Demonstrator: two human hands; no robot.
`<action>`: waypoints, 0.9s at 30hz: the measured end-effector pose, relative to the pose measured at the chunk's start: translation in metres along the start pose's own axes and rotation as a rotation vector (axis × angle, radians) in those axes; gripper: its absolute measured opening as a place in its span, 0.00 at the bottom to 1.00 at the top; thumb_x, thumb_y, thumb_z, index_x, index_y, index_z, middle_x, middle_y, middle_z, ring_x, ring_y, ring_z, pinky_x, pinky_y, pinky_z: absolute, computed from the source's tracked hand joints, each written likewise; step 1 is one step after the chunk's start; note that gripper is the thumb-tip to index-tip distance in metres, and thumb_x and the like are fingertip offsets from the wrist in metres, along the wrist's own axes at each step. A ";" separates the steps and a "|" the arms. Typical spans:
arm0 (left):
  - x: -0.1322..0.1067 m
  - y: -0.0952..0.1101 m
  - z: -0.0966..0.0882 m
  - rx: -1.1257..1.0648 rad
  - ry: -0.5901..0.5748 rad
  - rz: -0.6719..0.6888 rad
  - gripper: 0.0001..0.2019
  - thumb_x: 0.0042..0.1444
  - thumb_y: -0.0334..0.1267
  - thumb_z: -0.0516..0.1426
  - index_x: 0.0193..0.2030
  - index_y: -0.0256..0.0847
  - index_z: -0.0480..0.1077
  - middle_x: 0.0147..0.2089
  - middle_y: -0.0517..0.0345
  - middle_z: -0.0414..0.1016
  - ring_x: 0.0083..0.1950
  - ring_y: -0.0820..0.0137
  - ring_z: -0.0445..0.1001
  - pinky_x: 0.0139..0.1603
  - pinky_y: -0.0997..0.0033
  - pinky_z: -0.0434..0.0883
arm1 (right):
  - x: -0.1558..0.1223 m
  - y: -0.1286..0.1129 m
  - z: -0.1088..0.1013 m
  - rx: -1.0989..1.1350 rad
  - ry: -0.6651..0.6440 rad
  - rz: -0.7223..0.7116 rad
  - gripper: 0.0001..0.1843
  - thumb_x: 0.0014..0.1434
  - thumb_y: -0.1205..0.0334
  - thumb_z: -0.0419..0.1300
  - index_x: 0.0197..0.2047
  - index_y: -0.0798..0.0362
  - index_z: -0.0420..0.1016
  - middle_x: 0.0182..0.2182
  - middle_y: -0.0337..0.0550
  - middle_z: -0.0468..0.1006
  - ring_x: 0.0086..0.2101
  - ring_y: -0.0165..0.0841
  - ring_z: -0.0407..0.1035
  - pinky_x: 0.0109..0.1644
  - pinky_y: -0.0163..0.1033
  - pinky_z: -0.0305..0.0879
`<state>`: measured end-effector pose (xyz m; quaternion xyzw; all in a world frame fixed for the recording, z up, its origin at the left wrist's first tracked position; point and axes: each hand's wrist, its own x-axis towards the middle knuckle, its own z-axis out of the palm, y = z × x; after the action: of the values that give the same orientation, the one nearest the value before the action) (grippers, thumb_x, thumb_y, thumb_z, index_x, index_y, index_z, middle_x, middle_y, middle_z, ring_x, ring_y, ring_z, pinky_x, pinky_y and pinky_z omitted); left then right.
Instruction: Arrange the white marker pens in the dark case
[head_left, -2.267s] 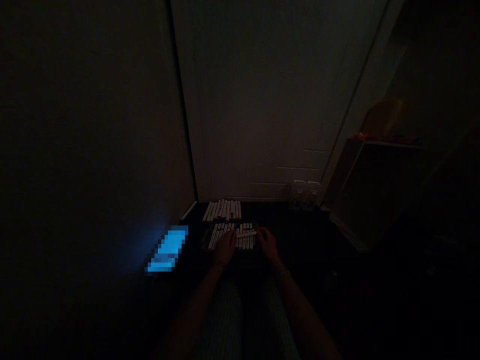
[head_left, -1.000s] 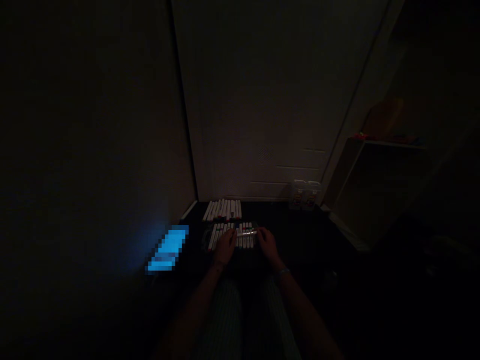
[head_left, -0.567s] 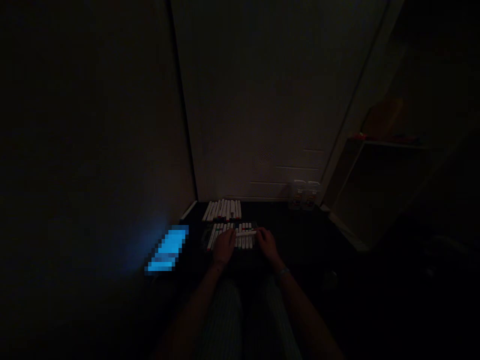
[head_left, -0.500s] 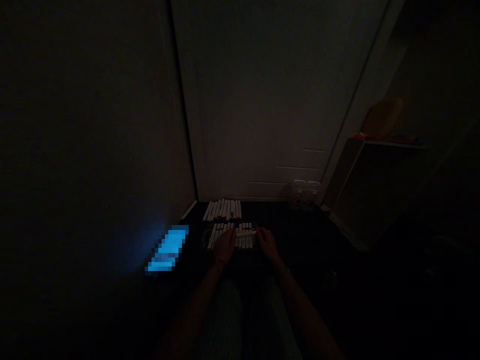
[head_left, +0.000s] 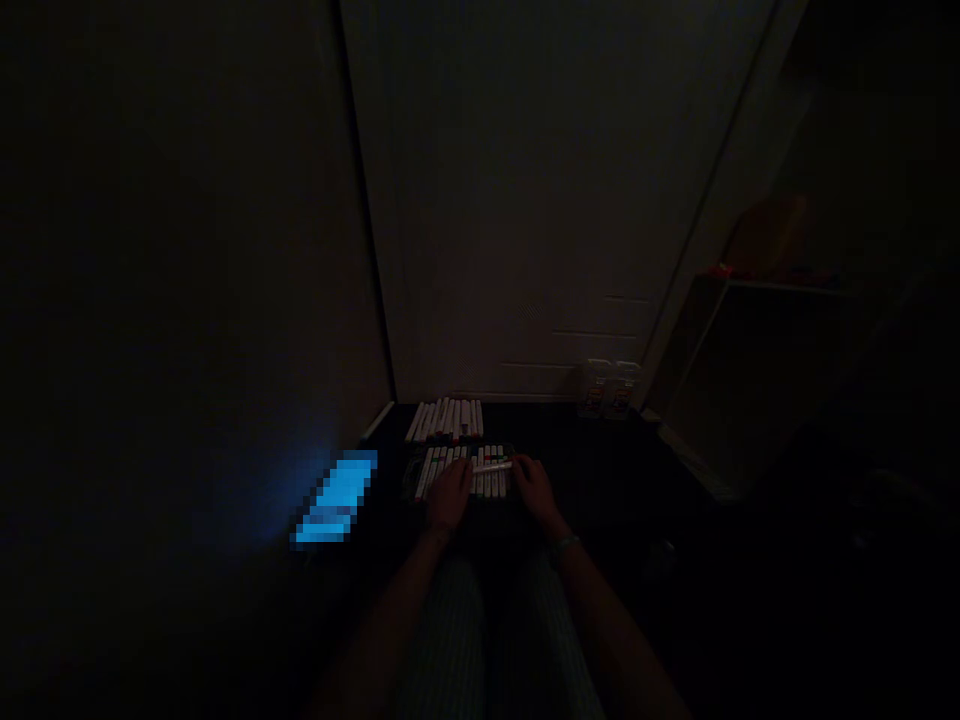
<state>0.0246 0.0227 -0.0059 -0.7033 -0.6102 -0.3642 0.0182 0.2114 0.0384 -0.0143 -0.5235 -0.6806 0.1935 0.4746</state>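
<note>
A white marker [head_left: 492, 467] lies crosswise between my two hands, above a row of other markers. My left hand [head_left: 451, 492] is closed on its left end, and the fingers of my right hand [head_left: 534, 487] pinch its right end. Under and around it, several white markers [head_left: 493, 487] stand side by side in what looks like a dark or clear case; some show coloured bands. My left hand covers part of the row's left half [head_left: 426, 472]. The dim light hides finer detail.
Behind the row lies a second group of white markers [head_left: 448, 419]. Two clear packages [head_left: 607, 390] stand at the back right of the dark table, against the wall [head_left: 525, 220]. A glowing blurred screen [head_left: 335, 502] is at left. A shelf unit [head_left: 750, 340] rises at right.
The marker between my hands looks slightly turned about its length, its surface now less plain white. My hands have hardly moved.
</note>
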 end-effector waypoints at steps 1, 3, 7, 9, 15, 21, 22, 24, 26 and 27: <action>0.000 0.001 -0.001 0.011 0.000 0.000 0.14 0.60 0.41 0.42 0.43 0.41 0.65 0.41 0.52 0.72 0.42 0.68 0.70 0.42 0.70 0.64 | 0.000 0.000 0.000 0.001 0.001 0.000 0.14 0.60 0.55 0.46 0.42 0.46 0.70 0.36 0.40 0.72 0.39 0.32 0.64 0.44 0.37 0.59; 0.000 0.002 -0.002 0.024 0.002 0.002 0.14 0.60 0.42 0.42 0.42 0.41 0.66 0.41 0.53 0.72 0.41 0.68 0.70 0.41 0.70 0.64 | 0.000 0.000 0.000 0.004 -0.001 0.007 0.14 0.60 0.55 0.46 0.43 0.46 0.70 0.36 0.40 0.72 0.39 0.32 0.64 0.44 0.37 0.59; 0.001 0.004 -0.006 0.015 0.008 0.028 0.14 0.60 0.41 0.42 0.41 0.42 0.66 0.40 0.53 0.72 0.42 0.67 0.69 0.42 0.69 0.63 | -0.001 -0.001 0.000 0.008 -0.007 0.013 0.14 0.60 0.55 0.46 0.42 0.46 0.70 0.37 0.40 0.72 0.39 0.32 0.64 0.44 0.37 0.59; 0.002 0.004 -0.009 0.019 0.010 0.063 0.13 0.59 0.41 0.43 0.41 0.42 0.66 0.40 0.53 0.72 0.42 0.67 0.69 0.43 0.69 0.63 | -0.001 -0.001 -0.001 0.008 -0.008 0.004 0.14 0.60 0.55 0.46 0.42 0.46 0.70 0.37 0.40 0.72 0.39 0.32 0.64 0.44 0.37 0.59; 0.004 0.002 -0.010 0.023 0.026 0.047 0.13 0.59 0.41 0.43 0.41 0.42 0.66 0.40 0.52 0.71 0.43 0.66 0.68 0.45 0.66 0.62 | -0.001 -0.002 -0.001 0.018 -0.004 0.009 0.16 0.61 0.54 0.44 0.44 0.46 0.69 0.37 0.41 0.72 0.40 0.32 0.64 0.44 0.37 0.58; 0.002 -0.003 -0.002 -0.096 -0.028 -0.033 0.13 0.60 0.41 0.42 0.43 0.42 0.64 0.41 0.54 0.71 0.41 0.69 0.70 0.41 0.70 0.64 | 0.000 -0.003 -0.002 0.018 -0.001 0.018 0.15 0.60 0.56 0.45 0.43 0.46 0.70 0.37 0.40 0.72 0.39 0.32 0.64 0.44 0.36 0.59; 0.002 -0.004 0.000 -0.101 -0.032 -0.034 0.13 0.60 0.41 0.42 0.43 0.42 0.64 0.41 0.54 0.71 0.41 0.69 0.69 0.41 0.70 0.64 | 0.000 -0.004 -0.002 0.021 -0.007 0.017 0.14 0.60 0.55 0.46 0.42 0.46 0.70 0.36 0.40 0.72 0.39 0.32 0.64 0.44 0.36 0.59; 0.002 -0.005 0.001 -0.108 -0.028 -0.032 0.13 0.59 0.40 0.43 0.44 0.42 0.64 0.42 0.53 0.71 0.42 0.68 0.69 0.42 0.70 0.64 | 0.000 -0.004 -0.002 0.031 -0.011 0.016 0.14 0.60 0.55 0.46 0.42 0.46 0.70 0.36 0.39 0.72 0.38 0.32 0.64 0.43 0.36 0.59; 0.002 -0.006 0.002 -0.109 -0.021 -0.038 0.13 0.59 0.40 0.43 0.44 0.42 0.64 0.42 0.53 0.71 0.42 0.68 0.69 0.42 0.70 0.64 | 0.000 -0.004 -0.003 0.039 -0.009 0.011 0.14 0.59 0.54 0.46 0.41 0.46 0.70 0.36 0.39 0.72 0.38 0.32 0.64 0.43 0.36 0.59; 0.002 -0.006 0.002 -0.110 -0.023 -0.040 0.13 0.59 0.40 0.43 0.45 0.42 0.64 0.42 0.53 0.71 0.42 0.68 0.69 0.42 0.70 0.64 | -0.001 -0.004 -0.003 0.042 -0.008 0.012 0.14 0.59 0.53 0.47 0.41 0.46 0.70 0.36 0.39 0.72 0.38 0.32 0.64 0.43 0.36 0.59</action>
<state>0.0202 0.0268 -0.0090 -0.6949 -0.6036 -0.3893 -0.0347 0.2116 0.0354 -0.0097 -0.5168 -0.6751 0.2125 0.4817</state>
